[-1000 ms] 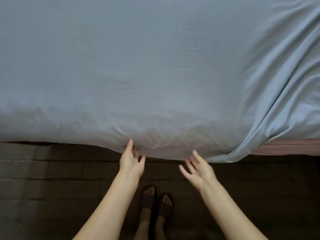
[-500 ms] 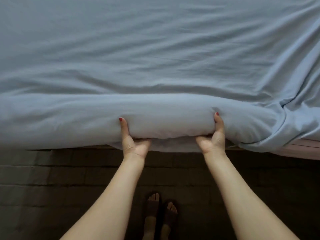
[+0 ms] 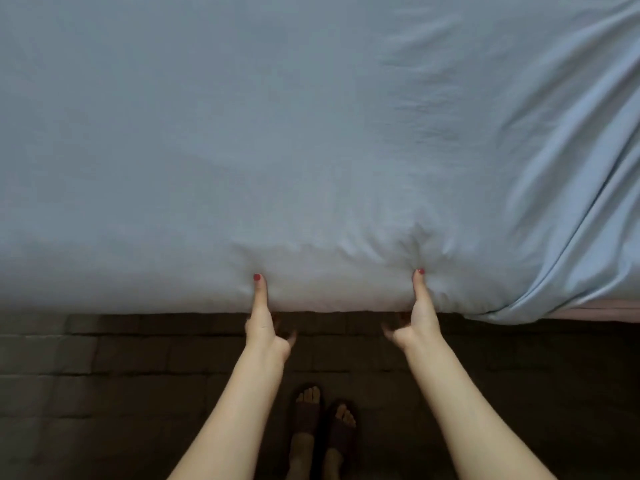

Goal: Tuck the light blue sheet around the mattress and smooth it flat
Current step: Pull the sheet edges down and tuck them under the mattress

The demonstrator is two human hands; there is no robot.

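The light blue sheet (image 3: 277, 150) covers the mattress top and its near side, mostly flat, with small puckers above my hands. My left hand (image 3: 265, 327) and my right hand (image 3: 417, 323) are at the mattress's lower edge, a shoulder's width apart. Each thumb points up and presses on the sheeted side. The fingers hang below the edge, loosely curled and blurred, and nothing shows in them. At the right, the sheet hangs in loose diagonal folds (image 3: 571, 202), and a strip of bare pinkish mattress (image 3: 588, 311) shows beneath them.
A dark tiled floor (image 3: 104, 375) runs along the near side of the bed. My feet in dark sandals (image 3: 322, 420) stand between my forearms, close to the bed.
Half a second ago both hands gripped the lifted mattress edge with fingers underneath. The edge is down again, the long ridge in the sheet is gone, and my fingers are out from under it.
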